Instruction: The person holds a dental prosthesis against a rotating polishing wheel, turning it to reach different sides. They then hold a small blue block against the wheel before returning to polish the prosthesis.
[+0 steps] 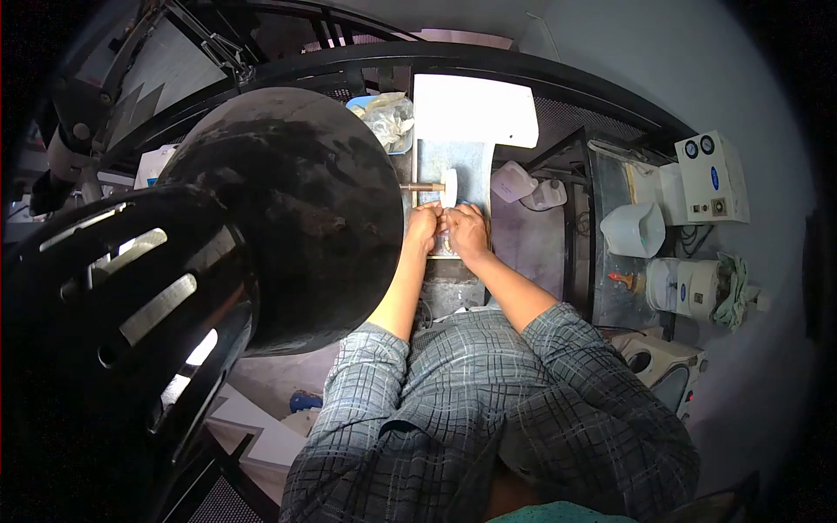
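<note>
A white disc-shaped wheel [451, 186], seen nearly edge-on, sits at the end of a copper-coloured shaft [424, 186]. Just below it, my left hand [424, 227] and my right hand [468, 230] meet, with fingertips close against the wheel's lower edge. Both hands are closed in a pinch around something small that the fingers hide. I cannot make out what it is. Beneath them lies a shallow metal-grey tray [475, 170] with a pale rim. Small colourful bits show under my wrists, too small to name.
A large black lamp shade [305, 218] fills the left, close to my left forearm. Behind the wheel stands a white panel [475, 109], beside a plastic bag [390, 118] in a blue tray. Plastic jugs [514, 183], a gauged machine [713, 179], a white container [633, 230] and a brush [624, 280] are rightward.
</note>
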Demonstrator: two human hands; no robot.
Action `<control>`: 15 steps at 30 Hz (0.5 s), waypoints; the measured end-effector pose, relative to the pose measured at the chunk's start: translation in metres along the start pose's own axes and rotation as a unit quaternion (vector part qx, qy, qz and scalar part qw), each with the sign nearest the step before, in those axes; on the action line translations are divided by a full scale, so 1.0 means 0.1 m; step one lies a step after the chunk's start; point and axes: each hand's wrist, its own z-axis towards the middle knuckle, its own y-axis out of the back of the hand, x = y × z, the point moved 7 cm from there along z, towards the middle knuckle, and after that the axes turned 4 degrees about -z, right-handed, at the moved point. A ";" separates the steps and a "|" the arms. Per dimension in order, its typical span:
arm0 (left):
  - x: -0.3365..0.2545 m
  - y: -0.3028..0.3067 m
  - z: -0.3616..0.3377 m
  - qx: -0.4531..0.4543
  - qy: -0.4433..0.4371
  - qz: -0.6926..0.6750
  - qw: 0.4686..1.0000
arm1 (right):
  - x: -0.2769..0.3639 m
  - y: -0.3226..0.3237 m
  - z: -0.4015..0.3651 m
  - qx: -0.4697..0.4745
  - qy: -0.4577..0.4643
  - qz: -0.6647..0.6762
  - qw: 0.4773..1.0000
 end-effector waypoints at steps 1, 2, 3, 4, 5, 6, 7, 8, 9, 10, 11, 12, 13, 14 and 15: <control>-0.01 -0.01 -0.01 0.000 0.000 0.000 1.000 | 0.01 0.01 0.01 0.001 0.002 0.000 1.000; -0.02 -0.02 -0.02 -0.002 0.001 0.003 1.000 | 0.01 0.02 0.01 0.003 0.003 0.000 1.000; 0.00 0.00 0.00 -0.004 0.002 0.006 1.000 | 0.02 0.03 0.01 0.003 0.003 0.000 1.000; 0.02 0.01 0.01 -0.004 0.002 0.006 1.000 | 0.02 0.04 0.00 0.000 -0.005 0.002 1.000; 0.03 0.01 0.03 0.000 0.003 0.002 1.000 | 0.02 0.05 0.00 -0.002 -0.013 0.004 1.000; 0.03 0.01 0.04 0.004 0.004 -0.002 1.000 | 0.01 0.04 0.00 -0.002 -0.014 0.004 1.000; 0.04 0.01 0.05 0.004 0.004 -0.002 1.000 | 0.00 0.04 -0.01 -0.005 -0.018 0.008 1.000; 0.04 0.02 0.06 0.002 0.005 0.004 1.000 | -0.02 0.03 -0.01 -0.009 -0.022 0.012 1.000; 0.05 0.04 0.07 -0.001 0.006 0.009 1.000 | -0.02 0.02 -0.01 -0.009 -0.022 0.012 1.000; 0.06 0.04 0.08 -0.001 0.006 0.009 1.000 | -0.03 0.01 -0.01 -0.008 -0.018 0.011 1.000; 0.06 0.05 0.09 0.004 0.007 0.007 1.000 | -0.04 0.00 -0.01 -0.007 -0.013 0.009 1.000; 0.05 0.03 0.08 0.008 0.008 0.004 1.000 | -0.04 -0.01 -0.01 -0.007 -0.013 0.009 1.000; 0.05 0.02 0.07 0.008 0.008 0.004 1.000 | -0.04 -0.02 0.00 -0.003 -0.009 0.009 1.000; 0.04 0.03 0.06 -0.005 0.005 0.011 1.000 | -0.04 -0.03 0.00 0.000 -0.004 0.009 1.000; 0.04 0.05 0.06 -0.019 0.003 0.018 1.000 | -0.03 -0.03 0.00 0.000 -0.004 0.009 1.000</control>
